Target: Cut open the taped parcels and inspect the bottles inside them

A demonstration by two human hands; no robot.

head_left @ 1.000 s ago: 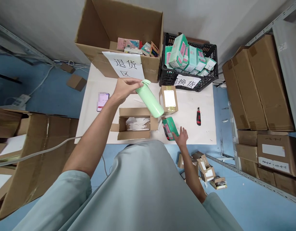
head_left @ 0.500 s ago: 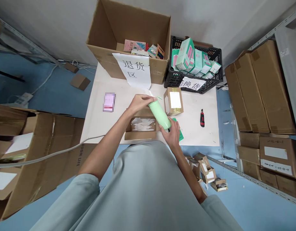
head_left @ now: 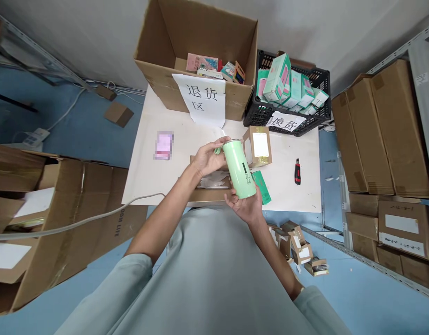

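A light green tumbler [head_left: 238, 170] with dark lettering on its side is held tilted above the table. My left hand [head_left: 211, 157] has its fingers at the top end, by a small green loop. Under the bottom end, my right hand [head_left: 247, 204] supports it with curled fingers. Below the tumbler lies an open cardboard box [head_left: 209, 195] with white crumpled paper [head_left: 213, 179] inside, partly hidden by my left arm. Beside my right hand is a flat green box [head_left: 261, 187].
On the table [head_left: 287, 186] are a taped carton [head_left: 259, 146], a red and black box cutter [head_left: 297, 172] and a blurred pink item [head_left: 164, 145]. Behind stand a large carton [head_left: 158, 79] and a black crate [head_left: 287, 122] of green boxes. Shelved cartons [head_left: 392, 135] flank the right.
The tumbler has been turned so its lettering now faces me. My left hand has opened out around its top, and my right palm has rolled upward under its base. The view has shifted slightly.
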